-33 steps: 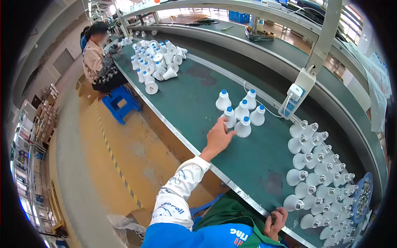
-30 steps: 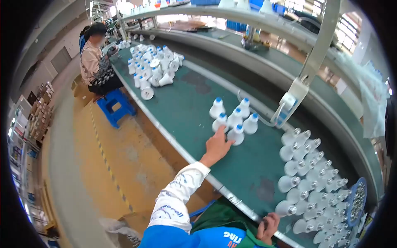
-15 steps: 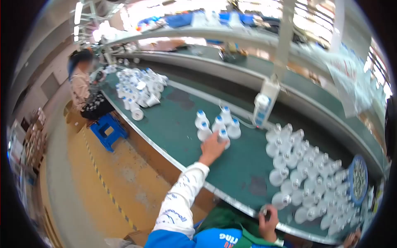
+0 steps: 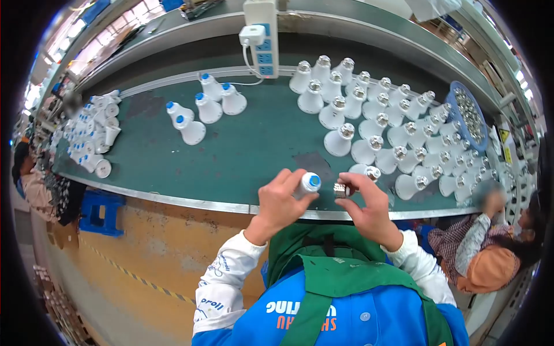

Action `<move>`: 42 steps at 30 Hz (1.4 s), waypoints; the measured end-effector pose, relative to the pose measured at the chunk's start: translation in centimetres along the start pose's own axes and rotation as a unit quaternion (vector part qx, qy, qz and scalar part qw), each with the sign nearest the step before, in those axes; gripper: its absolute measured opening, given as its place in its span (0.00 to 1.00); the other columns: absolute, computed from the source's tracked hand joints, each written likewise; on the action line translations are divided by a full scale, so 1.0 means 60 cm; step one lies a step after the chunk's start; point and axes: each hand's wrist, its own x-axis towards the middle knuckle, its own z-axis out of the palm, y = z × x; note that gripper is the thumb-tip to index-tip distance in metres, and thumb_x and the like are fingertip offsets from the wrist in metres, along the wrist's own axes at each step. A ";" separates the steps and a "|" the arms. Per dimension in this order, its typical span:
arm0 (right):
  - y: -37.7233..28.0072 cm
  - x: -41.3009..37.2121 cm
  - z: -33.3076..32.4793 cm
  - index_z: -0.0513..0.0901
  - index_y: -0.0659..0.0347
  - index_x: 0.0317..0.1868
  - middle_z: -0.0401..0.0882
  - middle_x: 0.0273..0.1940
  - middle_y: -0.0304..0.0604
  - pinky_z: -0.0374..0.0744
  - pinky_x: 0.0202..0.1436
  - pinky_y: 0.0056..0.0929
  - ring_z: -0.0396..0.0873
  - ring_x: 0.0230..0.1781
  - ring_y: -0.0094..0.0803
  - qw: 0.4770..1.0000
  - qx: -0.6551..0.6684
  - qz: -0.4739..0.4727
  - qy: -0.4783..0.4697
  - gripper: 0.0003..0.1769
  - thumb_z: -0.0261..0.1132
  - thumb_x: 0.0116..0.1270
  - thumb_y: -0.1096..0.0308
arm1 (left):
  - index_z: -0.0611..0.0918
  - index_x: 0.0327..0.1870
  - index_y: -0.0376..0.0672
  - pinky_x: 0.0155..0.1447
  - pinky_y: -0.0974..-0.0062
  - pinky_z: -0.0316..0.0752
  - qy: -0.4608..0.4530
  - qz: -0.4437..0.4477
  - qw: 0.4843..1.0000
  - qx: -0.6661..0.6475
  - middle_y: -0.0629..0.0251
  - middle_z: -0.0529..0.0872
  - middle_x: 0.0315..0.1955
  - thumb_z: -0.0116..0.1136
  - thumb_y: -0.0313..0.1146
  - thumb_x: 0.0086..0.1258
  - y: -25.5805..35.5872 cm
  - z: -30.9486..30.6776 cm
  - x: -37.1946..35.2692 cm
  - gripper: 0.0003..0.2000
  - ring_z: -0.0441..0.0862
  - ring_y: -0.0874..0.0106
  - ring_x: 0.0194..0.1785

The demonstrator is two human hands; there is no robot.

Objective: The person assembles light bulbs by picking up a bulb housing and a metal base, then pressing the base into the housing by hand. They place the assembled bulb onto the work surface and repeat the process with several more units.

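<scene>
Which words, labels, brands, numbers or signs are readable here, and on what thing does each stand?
"roll", end of a longer word: white printed left sleeve.
White and orange letters, blue shirt: upside down, partly covered, not surely readable.
Small yellow label at far right: too small to read.

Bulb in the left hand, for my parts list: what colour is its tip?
Its tip is blue, shown best in the head view.

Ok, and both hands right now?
Left hand: closed on a blue-tipped white bulb housing.
Right hand: fingers pinching a metal screw cap.
</scene>
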 end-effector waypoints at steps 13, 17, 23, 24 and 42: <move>-0.002 0.059 -0.048 0.78 0.66 0.43 0.79 0.36 0.46 0.77 0.32 0.32 0.79 0.32 0.40 0.957 -0.214 -0.102 -0.166 0.18 0.67 0.48 0.74 | 0.79 0.44 0.44 0.24 0.72 0.70 0.008 0.006 0.996 -0.091 0.65 0.75 0.25 0.71 0.36 0.43 0.014 0.078 -0.025 0.23 0.75 0.66 0.22; -0.015 0.069 -0.046 0.78 0.65 0.43 0.78 0.34 0.44 0.77 0.29 0.32 0.79 0.30 0.38 0.930 -0.264 -0.107 -0.232 0.18 0.67 0.50 0.72 | 0.79 0.43 0.44 0.24 0.73 0.70 0.021 0.019 0.996 -0.081 0.66 0.74 0.24 0.70 0.36 0.43 0.008 0.080 -0.026 0.23 0.75 0.67 0.23; -0.010 0.079 -0.031 0.78 0.65 0.42 0.77 0.32 0.42 0.76 0.27 0.33 0.78 0.28 0.38 0.909 -0.283 -0.102 -0.287 0.16 0.66 0.51 0.70 | 0.79 0.43 0.44 0.24 0.73 0.70 0.028 0.017 0.995 -0.094 0.66 0.74 0.24 0.70 0.36 0.43 0.001 0.083 -0.029 0.22 0.76 0.67 0.23; -0.008 0.081 -0.030 0.77 0.65 0.41 0.76 0.31 0.42 0.75 0.26 0.34 0.77 0.28 0.39 0.905 -0.283 -0.102 -0.302 0.16 0.66 0.52 0.69 | 0.79 0.43 0.44 0.24 0.72 0.70 0.030 0.018 0.995 -0.098 0.66 0.74 0.24 0.70 0.36 0.44 0.000 0.084 -0.029 0.22 0.76 0.67 0.24; 0.008 0.101 -0.019 0.70 0.63 0.33 0.66 0.27 0.43 0.72 0.21 0.34 0.75 0.24 0.37 0.869 -0.270 -0.106 -0.401 0.12 0.62 0.48 0.77 | 0.77 0.45 0.41 0.26 0.73 0.72 -0.005 0.011 0.993 -0.113 0.65 0.74 0.26 0.70 0.33 0.39 -0.008 0.084 -0.027 0.26 0.78 0.67 0.27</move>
